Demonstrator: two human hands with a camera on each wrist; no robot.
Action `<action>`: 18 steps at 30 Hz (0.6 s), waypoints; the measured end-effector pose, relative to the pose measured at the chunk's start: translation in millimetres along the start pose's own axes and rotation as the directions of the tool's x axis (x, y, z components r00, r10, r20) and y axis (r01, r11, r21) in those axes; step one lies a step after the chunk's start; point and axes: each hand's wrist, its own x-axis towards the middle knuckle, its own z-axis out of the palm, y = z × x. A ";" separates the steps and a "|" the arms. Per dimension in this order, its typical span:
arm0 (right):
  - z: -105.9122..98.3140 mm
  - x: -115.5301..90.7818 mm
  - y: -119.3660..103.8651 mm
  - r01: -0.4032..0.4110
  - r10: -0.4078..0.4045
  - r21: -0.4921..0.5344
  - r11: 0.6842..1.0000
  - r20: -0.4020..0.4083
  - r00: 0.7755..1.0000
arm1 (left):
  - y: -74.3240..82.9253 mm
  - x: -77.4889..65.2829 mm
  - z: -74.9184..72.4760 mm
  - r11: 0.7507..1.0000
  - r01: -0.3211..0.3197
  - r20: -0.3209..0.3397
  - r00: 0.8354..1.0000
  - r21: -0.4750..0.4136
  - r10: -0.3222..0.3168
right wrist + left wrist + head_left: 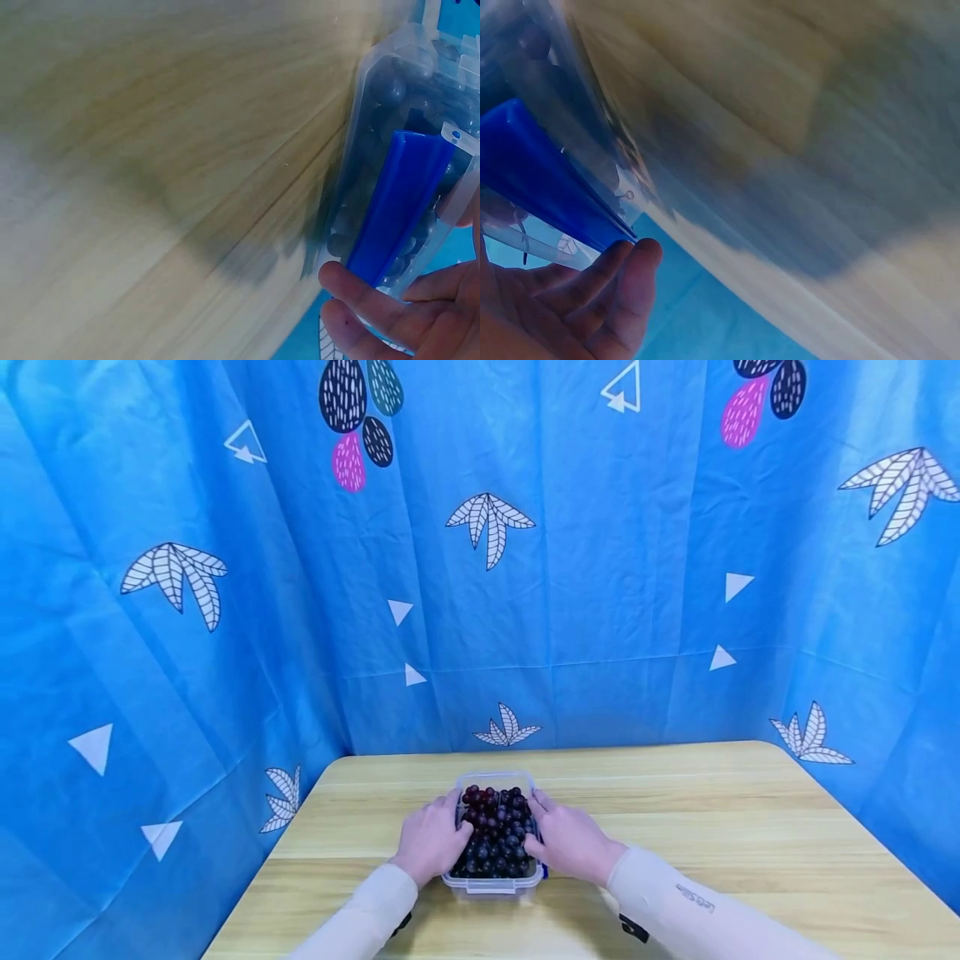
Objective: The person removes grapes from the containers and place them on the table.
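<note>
A clear plastic container [491, 885] full of dark grapes [497, 837] is in front of me, low in the middle of the head view. My left hand [432, 839] grips its left side, thumb over the rim and fingers along the outside wall. On the opposite side my right hand [573, 843] holds it the same way, its thumb beside the grapes. In the left wrist view, fingertips [646, 259] reach the end of a blue side handle [544, 176]. The right wrist view has a matching blue handle [401, 202] above the fingers.
Below is a light wood-grain table [675, 810] with rounded far corners. A blue patterned curtain [600, 593] surrounds its back and sides. Pale long sleeves [697, 902] cover both forearms, with dark straps at the wrists.
</note>
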 end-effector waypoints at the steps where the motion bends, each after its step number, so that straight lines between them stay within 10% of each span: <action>1: -0.4 -1.1 0.0 -0.002 0.002 0.001 1.000 0.000 1.000 | 0.8 -0.6 0.1 1.000 -0.002 -0.002 1.000 0.000 0.002; 18: -6.8 -14.3 -5.5 -0.015 0.015 -0.004 1.000 -0.017 1.000 | 9.0 -9.1 -1.5 1.000 -0.014 -0.018 1.000 -0.011 0.013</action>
